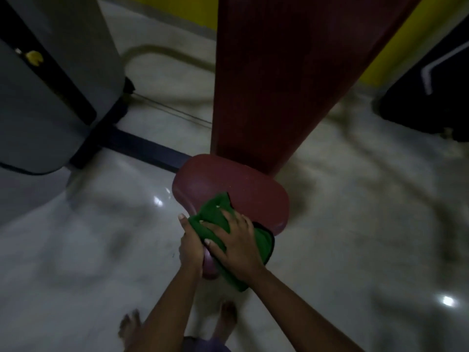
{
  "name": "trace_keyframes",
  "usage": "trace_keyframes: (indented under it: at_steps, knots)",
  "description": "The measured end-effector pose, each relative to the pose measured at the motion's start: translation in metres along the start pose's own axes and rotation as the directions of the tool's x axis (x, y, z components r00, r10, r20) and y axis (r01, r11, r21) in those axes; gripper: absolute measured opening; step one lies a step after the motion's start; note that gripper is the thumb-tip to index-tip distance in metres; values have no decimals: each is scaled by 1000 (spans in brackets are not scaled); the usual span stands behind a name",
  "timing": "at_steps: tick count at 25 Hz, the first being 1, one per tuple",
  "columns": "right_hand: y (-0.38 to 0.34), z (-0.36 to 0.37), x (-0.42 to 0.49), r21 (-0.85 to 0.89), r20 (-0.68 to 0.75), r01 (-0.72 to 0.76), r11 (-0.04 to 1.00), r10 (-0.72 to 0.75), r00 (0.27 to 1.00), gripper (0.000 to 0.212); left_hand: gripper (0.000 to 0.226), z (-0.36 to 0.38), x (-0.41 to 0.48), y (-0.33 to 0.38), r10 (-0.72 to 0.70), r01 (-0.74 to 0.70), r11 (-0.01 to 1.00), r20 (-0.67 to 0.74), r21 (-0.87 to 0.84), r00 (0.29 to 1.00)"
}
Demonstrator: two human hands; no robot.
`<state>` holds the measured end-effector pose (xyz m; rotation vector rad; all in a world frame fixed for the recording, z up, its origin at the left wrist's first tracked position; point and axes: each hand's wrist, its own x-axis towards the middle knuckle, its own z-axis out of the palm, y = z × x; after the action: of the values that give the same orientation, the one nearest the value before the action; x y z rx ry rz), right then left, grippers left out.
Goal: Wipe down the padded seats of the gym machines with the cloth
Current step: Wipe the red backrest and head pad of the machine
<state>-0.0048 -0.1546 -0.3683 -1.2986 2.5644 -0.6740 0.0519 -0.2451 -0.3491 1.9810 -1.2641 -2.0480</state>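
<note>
Right hand (pixel 236 240), fingers spread flat, presses the green cloth (pixel 215 208) onto the near part of the maroon padded seat (pixel 243 189). Left hand (pixel 190 246) clasps the seat's narrow front end, thumb straight, its fingers hidden underneath.

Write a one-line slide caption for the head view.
Right hand presses green cloth on red seat; left hand holds the seat's front.
</note>
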Motion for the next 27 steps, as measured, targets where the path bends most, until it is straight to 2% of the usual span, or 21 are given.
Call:
trace_keyframes:
  at_steps: [1, 3, 5, 8, 11, 14, 16, 19, 20, 21, 23, 25, 27]
  knots:
    - [10, -4, 8, 4, 36, 46, 999, -46, 998, 42, 134, 3, 10, -6, 22, -21, 1000, -42, 23, 999]
    - [36, -12, 39, 10, 139, 76, 997, -77, 987, 49, 137, 8, 11, 2, 38, -30, 993, -70, 117, 997]
    - [66, -17, 77, -15, 221, 89, 996, -84, 972, 56, 125, 12, 2, 13, 72, -45, 971, -107, 236, 992]
    - [83, -19, 110, -96, 233, 140, 985, -115, 966, 60, 102, 18, 1, 15, 146, -65, 922, -186, 383, 972]
    - [58, -12, 88, -57, 211, 320, 946, -302, 930, 48, 99, 18, 4, 14, 176, -71, 893, -200, 444, 964]
    - [46, -2, 96, 67, 233, 485, 872, -486, 842, 42, 93, 16, 8, 11, 198, -77, 887, -224, 456, 954]
    - [51, 4, 141, 75, 309, 457, 886, -456, 834, 48, 80, 16, 9, 10, 216, -92, 890, -235, 447, 948]
    - [61, 12, 192, -9, 282, 307, 952, -292, 914, 58, 70, 18, 7, 12, 224, -104, 899, -243, 425, 944]
    - [57, 15, 189, -25, 279, 305, 952, -286, 916, 58, 70, 19, 6, 12, 226, -105, 897, -242, 429, 944]
    - [50, 17, 179, -29, 286, 363, 931, -340, 896, 54, 69, 19, 5, 13, 233, -108, 894, -244, 435, 942]
    - [37, 19, 151, 16, 298, 559, 829, -537, 789, 45, 68, 19, 6, 14, 244, -110, 889, -257, 444, 935]
    - [34, 21, 154, 89, 326, 651, 754, -640, 696, 44, 71, 20, 9, 11, 240, -101, 880, -252, 463, 938]
    - [35, 24, 184, 101, 345, 591, 800, -586, 734, 49, 79, 19, 10, 9, 239, -104, 880, -242, 463, 941]
